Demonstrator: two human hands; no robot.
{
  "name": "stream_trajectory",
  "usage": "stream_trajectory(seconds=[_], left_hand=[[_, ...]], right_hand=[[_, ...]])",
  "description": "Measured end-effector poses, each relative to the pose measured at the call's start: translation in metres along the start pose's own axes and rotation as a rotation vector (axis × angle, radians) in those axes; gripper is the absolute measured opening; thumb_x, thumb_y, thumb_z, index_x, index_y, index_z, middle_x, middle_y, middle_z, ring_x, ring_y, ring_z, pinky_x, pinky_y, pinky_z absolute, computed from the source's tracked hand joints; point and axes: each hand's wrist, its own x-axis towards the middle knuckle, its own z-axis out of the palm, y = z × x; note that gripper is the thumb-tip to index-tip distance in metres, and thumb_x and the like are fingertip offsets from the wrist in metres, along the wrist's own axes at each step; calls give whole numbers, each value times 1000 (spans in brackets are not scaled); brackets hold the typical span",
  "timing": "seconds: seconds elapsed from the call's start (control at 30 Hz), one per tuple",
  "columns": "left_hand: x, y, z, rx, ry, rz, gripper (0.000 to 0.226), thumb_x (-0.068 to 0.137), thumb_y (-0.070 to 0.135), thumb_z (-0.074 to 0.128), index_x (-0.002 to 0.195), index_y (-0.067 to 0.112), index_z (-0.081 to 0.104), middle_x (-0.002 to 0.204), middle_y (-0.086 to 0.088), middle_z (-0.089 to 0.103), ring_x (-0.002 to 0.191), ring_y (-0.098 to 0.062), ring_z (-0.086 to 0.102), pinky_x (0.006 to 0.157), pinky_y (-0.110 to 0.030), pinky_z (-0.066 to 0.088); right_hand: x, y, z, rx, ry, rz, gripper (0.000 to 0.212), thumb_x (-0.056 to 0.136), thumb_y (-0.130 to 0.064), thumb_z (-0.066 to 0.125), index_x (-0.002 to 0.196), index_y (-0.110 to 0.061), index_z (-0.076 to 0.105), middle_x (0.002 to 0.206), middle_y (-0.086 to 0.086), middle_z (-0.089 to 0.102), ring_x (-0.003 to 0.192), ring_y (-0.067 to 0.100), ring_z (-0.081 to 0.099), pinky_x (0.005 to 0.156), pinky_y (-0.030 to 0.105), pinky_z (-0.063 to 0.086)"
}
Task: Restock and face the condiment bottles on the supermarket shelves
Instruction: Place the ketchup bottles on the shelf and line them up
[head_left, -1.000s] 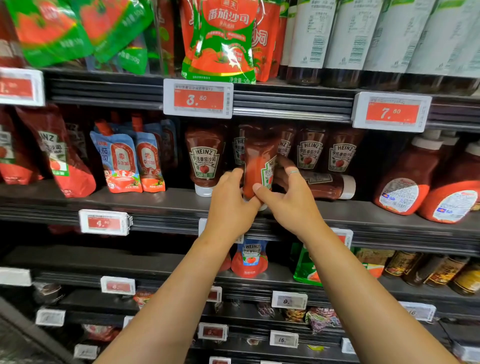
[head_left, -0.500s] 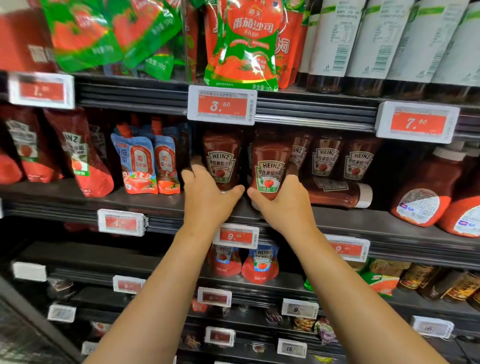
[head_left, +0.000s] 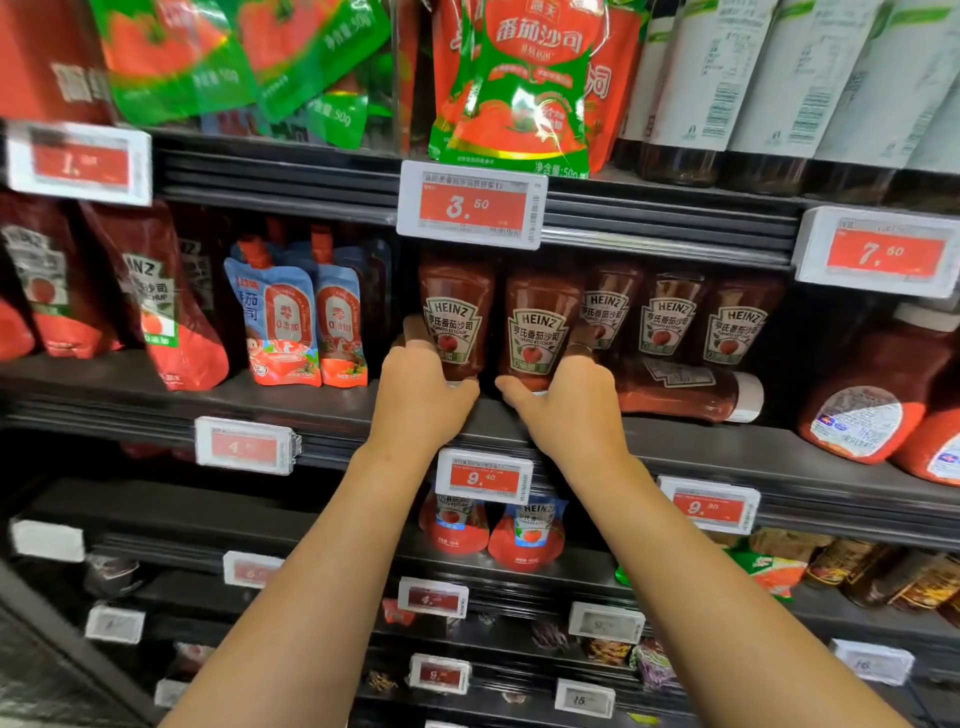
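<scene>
I am looking into a supermarket aisle, at the sauce section. Dark metal shelves (head_left: 332, 410) run in tiers, each front rail carrying white-framed electronic price tags with red panels (head_left: 470, 205), reading 3.50, 7.50 and 9.40. The stock sits in repeated facings: upside-down red Heinz ketchup squeeze bottles with white keystone labels (head_left: 670, 322), red-and-green foil tomato sauce pouches (head_left: 514, 88) on the tier above, blue-and-red spouted sauce pouches (head_left: 275, 327) to the left, and dark bottles with pale barcode labels (head_left: 727, 88) at upper right.
</scene>
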Motion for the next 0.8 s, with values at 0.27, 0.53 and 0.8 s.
stream_trajectory(seconds=[0.27, 0.53, 0.8], left_hand=[[-4, 5, 3, -7, -13, 15, 68, 81, 36, 81, 130, 1, 49, 116, -19, 58, 110, -33, 57, 80, -30, 43], [-67, 35, -6, -289, 294, 290, 31, 83, 29, 69, 110, 23, 55, 103, 11, 48, 94, -3, 49, 86, -8, 35], [-71, 118, 58, -15, -290, 275, 41, 98, 49, 56, 110, 10, 52, 111, -13, 59, 105, -32, 57, 82, -37, 43]], right_hand=[[-6, 5, -3, 33, -66, 3, 53, 84, -55, 77, 82, -14, 44, 84, 5, 55, 79, 24, 57, 53, 28, 35], [-28, 54, -66, 150, 123, -122, 31, 88, -40, 68, 115, -24, 64, 99, -6, 66, 81, 18, 66, 70, 19, 51], [16, 136, -115, -68, 105, 132, 53, 95, -36, 64, 141, -13, 54, 123, 26, 66, 115, 46, 58, 98, 50, 46]])
